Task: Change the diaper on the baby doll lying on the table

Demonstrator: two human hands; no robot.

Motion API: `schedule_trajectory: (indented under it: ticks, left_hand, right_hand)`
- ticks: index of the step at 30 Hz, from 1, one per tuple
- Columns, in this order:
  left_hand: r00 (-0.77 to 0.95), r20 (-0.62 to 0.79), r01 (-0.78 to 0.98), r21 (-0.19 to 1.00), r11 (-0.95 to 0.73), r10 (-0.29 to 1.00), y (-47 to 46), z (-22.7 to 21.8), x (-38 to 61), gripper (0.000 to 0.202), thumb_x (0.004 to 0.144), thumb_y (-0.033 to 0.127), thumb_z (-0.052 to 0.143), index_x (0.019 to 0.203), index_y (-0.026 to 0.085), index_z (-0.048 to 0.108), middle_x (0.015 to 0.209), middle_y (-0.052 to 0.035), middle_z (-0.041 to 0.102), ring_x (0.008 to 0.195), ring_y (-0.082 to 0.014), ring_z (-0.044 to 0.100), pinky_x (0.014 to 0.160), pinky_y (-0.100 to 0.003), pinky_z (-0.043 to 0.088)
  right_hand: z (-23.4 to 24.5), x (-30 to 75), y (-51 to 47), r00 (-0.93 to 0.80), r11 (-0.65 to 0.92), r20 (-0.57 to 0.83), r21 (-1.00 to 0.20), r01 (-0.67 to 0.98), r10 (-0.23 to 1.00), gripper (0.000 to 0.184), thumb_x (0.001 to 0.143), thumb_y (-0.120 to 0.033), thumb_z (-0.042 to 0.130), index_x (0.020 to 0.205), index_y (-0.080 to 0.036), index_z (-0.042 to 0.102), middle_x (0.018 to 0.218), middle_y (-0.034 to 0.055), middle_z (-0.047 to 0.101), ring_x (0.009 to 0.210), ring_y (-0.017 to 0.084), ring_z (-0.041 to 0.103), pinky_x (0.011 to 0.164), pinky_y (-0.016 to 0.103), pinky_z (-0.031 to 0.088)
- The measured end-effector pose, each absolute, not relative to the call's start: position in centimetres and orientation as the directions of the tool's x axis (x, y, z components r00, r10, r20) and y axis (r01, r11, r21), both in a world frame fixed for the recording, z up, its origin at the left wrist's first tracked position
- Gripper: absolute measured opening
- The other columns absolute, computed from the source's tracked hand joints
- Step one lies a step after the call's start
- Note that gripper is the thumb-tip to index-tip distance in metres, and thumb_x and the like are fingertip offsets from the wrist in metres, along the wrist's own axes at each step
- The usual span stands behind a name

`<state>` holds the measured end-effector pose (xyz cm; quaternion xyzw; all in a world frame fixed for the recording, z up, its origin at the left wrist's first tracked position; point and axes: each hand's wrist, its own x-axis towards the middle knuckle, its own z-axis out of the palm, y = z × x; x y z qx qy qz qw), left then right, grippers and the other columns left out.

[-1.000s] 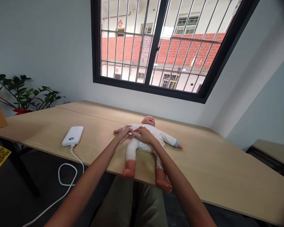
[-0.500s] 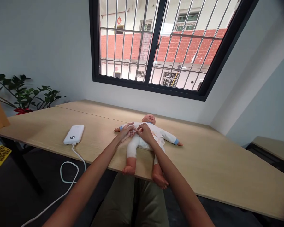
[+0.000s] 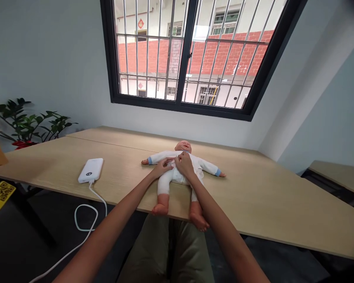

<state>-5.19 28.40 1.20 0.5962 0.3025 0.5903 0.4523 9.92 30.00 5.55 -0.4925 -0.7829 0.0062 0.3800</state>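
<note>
At the worktop's [image 3: 253, 196] near edge the doll [image 3: 166, 184] lies face up, feet overhanging, while the left hand [image 3: 164, 165] and right hand [image 3: 185, 165] pinch its suit [image 3: 205, 167] at the chest, with seemingly only the neck left to fasten.

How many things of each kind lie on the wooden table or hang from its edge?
Baby doll: 1
Power bank: 1
White cable: 1
Total: 3
</note>
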Motion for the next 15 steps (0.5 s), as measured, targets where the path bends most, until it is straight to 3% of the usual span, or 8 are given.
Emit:
schedule_trajectory:
  ticks: [6, 10, 13, 15]
  left_hand:
    - [0.147, 0.445, -0.08, 0.896, -0.438, 0.883, 28.3, 1.3, -5.3, 0.029, 0.066, 0.009, 0.071, 0.093, 0.019, 0.072, 0.11, -0.0066, 0.07, 0.115, -0.0265, 0.059, 0.097, -0.032, 0.044]
    - [0.167, 0.458, -0.069, 0.889, -0.453, 0.873, 28.3, 1.2, -5.2, 0.022, 0.067, 0.01, 0.068, 0.087, 0.017, 0.073, 0.105, -0.0085, 0.071, 0.117, -0.0305, 0.057, 0.097, -0.033, 0.045]
    - [0.113, 0.428, -0.121, 0.902, -0.415, 0.897, 28.5, 1.0, -5.3, 0.022, 0.065, 0.013, 0.07, 0.087, 0.019, 0.072, 0.105, -0.008, 0.071, 0.118, -0.0299, 0.056, 0.095, -0.032, 0.047]
    - [0.084, 0.351, -0.205, 0.922, -0.329, 0.932, 28.9, 0.7, -5.6, 0.02, 0.068, 0.018, 0.069, 0.088, 0.02, 0.069, 0.103, -0.0081, 0.071, 0.118, -0.0285, 0.055, 0.091, -0.03, 0.047]
  right_hand:
    - [5.4, 11.1, 29.9, -0.147, 0.367, 0.514, -0.36, 0.858, 0.845, 0.035, 0.083, -0.028, 0.052, 0.049, -0.018, 0.054, 0.078, 0.0156, 0.061, 0.095, 0.032, 0.051, 0.08, 0.042, 0.036]
    - [5.7, 11.2, 29.6, -0.131, 0.329, 0.511, -0.318, 0.889, 0.849, 0.014, 0.075, -0.03, 0.062, 0.069, -0.018, 0.061, 0.093, 0.0149, 0.062, 0.1, 0.032, 0.05, 0.083, 0.042, 0.036]
    - [5.9, 12.5, 29.7, -0.053, 0.341, 0.601, -0.378, 0.861, 0.798, 0.022, 0.069, -0.024, 0.063, 0.09, -0.018, 0.06, 0.103, 0.0123, 0.059, 0.102, 0.03, 0.049, 0.087, 0.04, 0.038]
    - [5.6, 14.0, 30.1, 0.067, 0.369, 0.653, -0.506, 0.779, 0.754, 0.028, 0.069, -0.023, 0.061, 0.097, -0.019, 0.056, 0.106, 0.0116, 0.058, 0.104, 0.029, 0.049, 0.091, 0.041, 0.038]
